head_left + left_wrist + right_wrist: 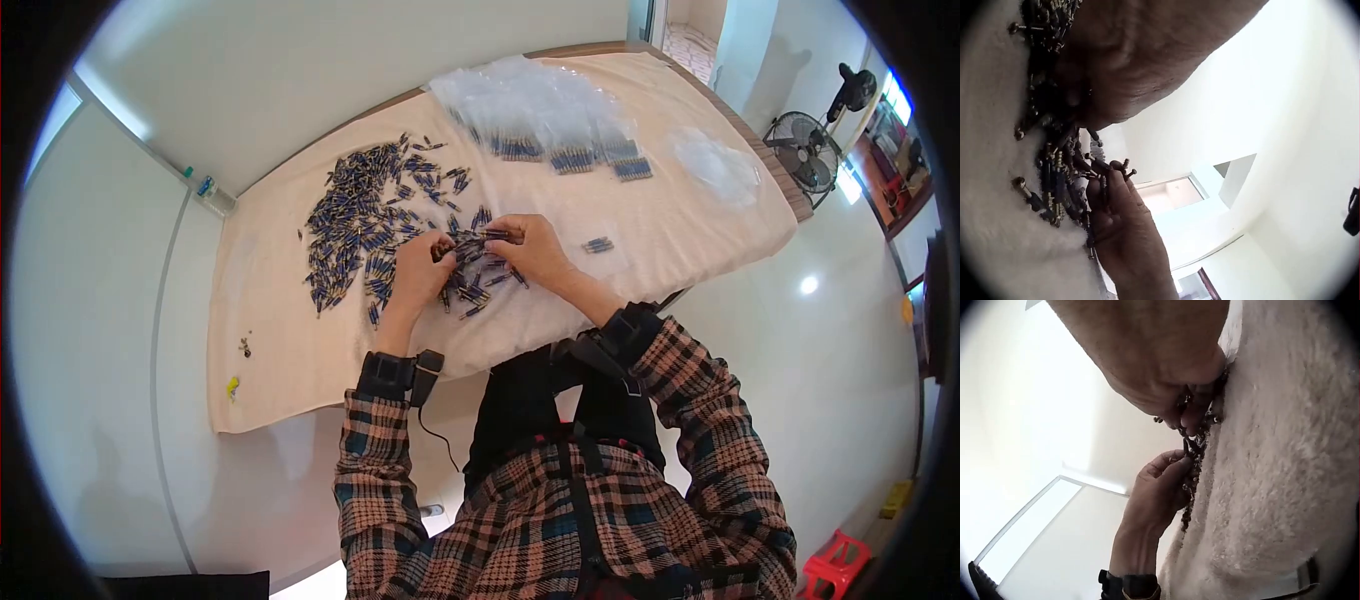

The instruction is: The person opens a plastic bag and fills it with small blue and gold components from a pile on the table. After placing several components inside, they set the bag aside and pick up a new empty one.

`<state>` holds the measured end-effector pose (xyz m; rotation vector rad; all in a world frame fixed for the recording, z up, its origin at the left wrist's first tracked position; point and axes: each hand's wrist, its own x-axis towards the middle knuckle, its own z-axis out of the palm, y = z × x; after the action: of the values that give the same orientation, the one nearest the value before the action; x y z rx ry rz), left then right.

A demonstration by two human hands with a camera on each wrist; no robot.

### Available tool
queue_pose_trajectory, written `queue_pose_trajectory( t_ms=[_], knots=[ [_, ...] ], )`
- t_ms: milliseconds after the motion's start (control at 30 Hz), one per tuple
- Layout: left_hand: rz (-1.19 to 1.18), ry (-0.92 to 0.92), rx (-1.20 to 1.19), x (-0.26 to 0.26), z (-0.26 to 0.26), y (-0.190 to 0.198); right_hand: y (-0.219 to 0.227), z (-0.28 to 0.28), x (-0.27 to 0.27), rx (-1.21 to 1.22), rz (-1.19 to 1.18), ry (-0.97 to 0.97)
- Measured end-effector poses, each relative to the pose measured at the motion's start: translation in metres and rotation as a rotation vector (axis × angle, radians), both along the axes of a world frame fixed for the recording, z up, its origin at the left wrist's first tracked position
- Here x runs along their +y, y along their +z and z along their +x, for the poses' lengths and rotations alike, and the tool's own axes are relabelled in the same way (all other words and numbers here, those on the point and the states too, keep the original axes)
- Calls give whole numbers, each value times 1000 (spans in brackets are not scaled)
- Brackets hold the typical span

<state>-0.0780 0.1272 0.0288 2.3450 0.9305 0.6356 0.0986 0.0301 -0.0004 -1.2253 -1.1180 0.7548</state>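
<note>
My right hand (pixel 543 252) pinches several small dark pins (pixel 1105 167) with brass-coloured ends between thumb and fingers, as the left wrist view shows. Facing it, my left hand (pixel 416 278) has its thumb and fingers curled in at the same pieces; in the right wrist view its thumb (pixel 1174 470) and forefinger pinch a dark pin. Both hands are low over a loose pile (pixel 466 290) of these blue-and-brass pins, fingertips nearly meeting. A much larger heap of the pins (pixel 345 215) spreads over the cream towel to the left.
Clear plastic bags (pixel 530 95) lie at the back, with rows of pins (pixel 572 160) along their near edge. Another bag (pixel 716 165) lies further right. A small group of pins (pixel 598 245) sits right of my hands. The towel (pixel 290 365) covers the table.
</note>
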Motion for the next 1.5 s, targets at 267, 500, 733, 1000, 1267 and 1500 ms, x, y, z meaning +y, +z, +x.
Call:
queue_pose_trajectory(
  t_ms=[267, 500, 733, 1000, 1267, 1500],
  knots=[
    [-373, -48, -299, 5, 2, -5, -4, -3, 7, 171, -102, 84],
    [-421, -107, -315, 1, 18, -3, -7, 3, 7, 208, -77, 150],
    [-298, -60, -222, 7, 18, -12, -14, 5, 10, 152, -59, 136],
    [-315, 18, -328, -1, 21, -1, -7, 5, 4, 176, -85, 138],
    [-577, -11, -428, -19, 21, 14, 8, -5, -4, 349, -34, 60],
    [-614, -30, -445, -24, 17, 19, 0, -2, -2, 423, -50, 100]
  ],
)
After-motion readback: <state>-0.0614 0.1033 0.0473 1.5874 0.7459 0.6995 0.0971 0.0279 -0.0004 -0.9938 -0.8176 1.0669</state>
